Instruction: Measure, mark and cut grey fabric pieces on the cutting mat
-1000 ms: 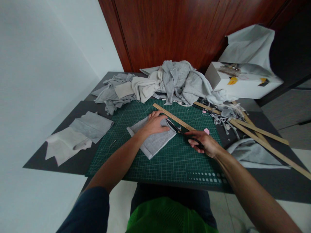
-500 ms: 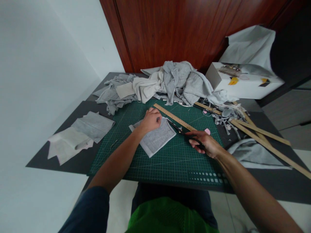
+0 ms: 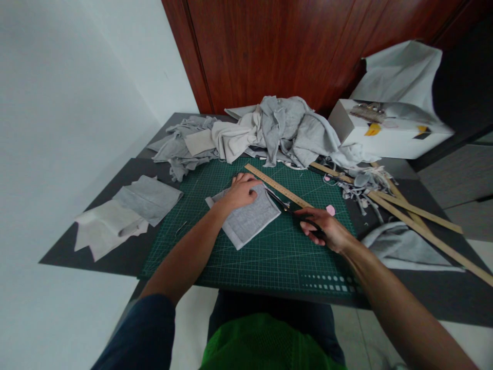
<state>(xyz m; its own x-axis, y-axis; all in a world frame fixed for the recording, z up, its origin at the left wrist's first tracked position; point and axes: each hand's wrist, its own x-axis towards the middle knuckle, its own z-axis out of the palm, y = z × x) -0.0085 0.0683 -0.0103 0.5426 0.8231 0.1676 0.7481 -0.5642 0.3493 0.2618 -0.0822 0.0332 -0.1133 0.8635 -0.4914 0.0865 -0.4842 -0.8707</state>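
Observation:
On the green cutting mat (image 3: 269, 257) lies a piece of grey fabric (image 3: 250, 221), roughly square with layered edges. My left hand (image 3: 241, 192) rests on its upper left part, pressing it down; the index finger stretches toward the scissors' tips and the thumb stands apart. Black scissors (image 3: 284, 205) are gripped by the handles in my right hand (image 3: 321, 226). Their blades run along the fabric's upper right edge, the points close to my left fingertip. Just beyond them a wooden ruler (image 3: 275, 186) lies slantwise on the mat.
Heaped grey and white cloth (image 3: 285, 128) lines the table's back. Fabric pieces (image 3: 146, 200) lie on the left, near small tweezers-like metal (image 3: 180, 228). To the right are scraps (image 3: 362, 180), wooden strips (image 3: 416, 210), folded grey cloth (image 3: 408, 246) and a white box (image 3: 393, 133).
My left index finger has straightened out to the right, toward the scissors' tips, from a more curled hand. My right hand and the scissors have hardly moved.

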